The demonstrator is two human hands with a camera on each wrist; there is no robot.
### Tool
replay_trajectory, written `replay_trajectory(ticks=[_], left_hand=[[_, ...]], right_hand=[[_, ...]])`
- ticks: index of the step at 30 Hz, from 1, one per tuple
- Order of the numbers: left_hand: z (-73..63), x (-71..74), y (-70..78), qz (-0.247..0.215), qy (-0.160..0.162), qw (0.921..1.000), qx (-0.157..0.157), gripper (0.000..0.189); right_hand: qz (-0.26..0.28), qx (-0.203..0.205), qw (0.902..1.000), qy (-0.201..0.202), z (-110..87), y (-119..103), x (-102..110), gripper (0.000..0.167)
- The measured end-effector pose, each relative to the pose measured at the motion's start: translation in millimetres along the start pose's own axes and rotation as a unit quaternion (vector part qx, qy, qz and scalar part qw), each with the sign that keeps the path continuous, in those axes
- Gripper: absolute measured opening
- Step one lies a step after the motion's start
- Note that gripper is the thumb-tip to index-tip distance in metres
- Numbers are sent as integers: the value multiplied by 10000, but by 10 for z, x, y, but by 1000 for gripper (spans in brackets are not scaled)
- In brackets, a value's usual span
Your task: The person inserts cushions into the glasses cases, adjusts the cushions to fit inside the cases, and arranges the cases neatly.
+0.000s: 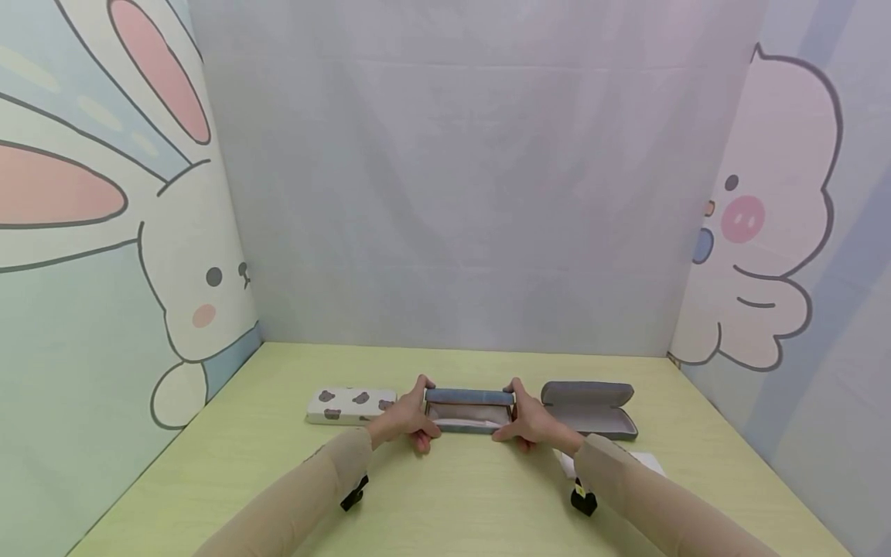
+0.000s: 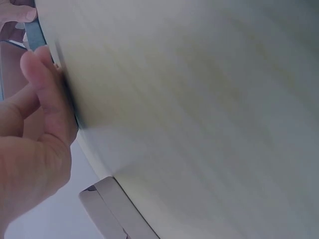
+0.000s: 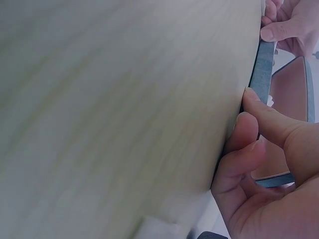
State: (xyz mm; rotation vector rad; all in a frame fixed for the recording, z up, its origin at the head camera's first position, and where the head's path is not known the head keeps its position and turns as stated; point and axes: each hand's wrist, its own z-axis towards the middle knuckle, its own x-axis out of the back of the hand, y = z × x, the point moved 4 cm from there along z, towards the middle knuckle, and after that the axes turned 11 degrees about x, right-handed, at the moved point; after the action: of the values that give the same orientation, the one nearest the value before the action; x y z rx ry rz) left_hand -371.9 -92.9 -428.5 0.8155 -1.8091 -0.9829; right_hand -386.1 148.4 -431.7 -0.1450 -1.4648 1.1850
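Observation:
A blue glasses case (image 1: 469,397) lies with its lid raised on the table's middle, and something white lies along its inside. At its left end my left hand (image 1: 409,414) grips it, thumb at the front edge and a finger up at the lid. My right hand (image 1: 530,420) holds the right end the same way. In the right wrist view, the right thumb lies along the case's blue front rim (image 3: 262,69), the other fingers curled beside it. The left wrist view shows the left hand (image 2: 40,134) at the case's end, partly covering it.
Left of the hands lies a closed white case (image 1: 350,406) with bear prints. A grey glasses case (image 1: 588,418) stands open on the right. Part of a white cloth or paper (image 1: 649,463) shows by the right sleeve. Fabric walls surround the pale yellow table (image 1: 452,495).

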Motion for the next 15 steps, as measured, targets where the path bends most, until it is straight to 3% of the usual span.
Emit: replay_trajectory(ticks=[15], left_hand=[[-25,-21,6,238,43,9996,-115,68]], right_hand=[[-281,107,9995,85,-47,-69,-13,62]])
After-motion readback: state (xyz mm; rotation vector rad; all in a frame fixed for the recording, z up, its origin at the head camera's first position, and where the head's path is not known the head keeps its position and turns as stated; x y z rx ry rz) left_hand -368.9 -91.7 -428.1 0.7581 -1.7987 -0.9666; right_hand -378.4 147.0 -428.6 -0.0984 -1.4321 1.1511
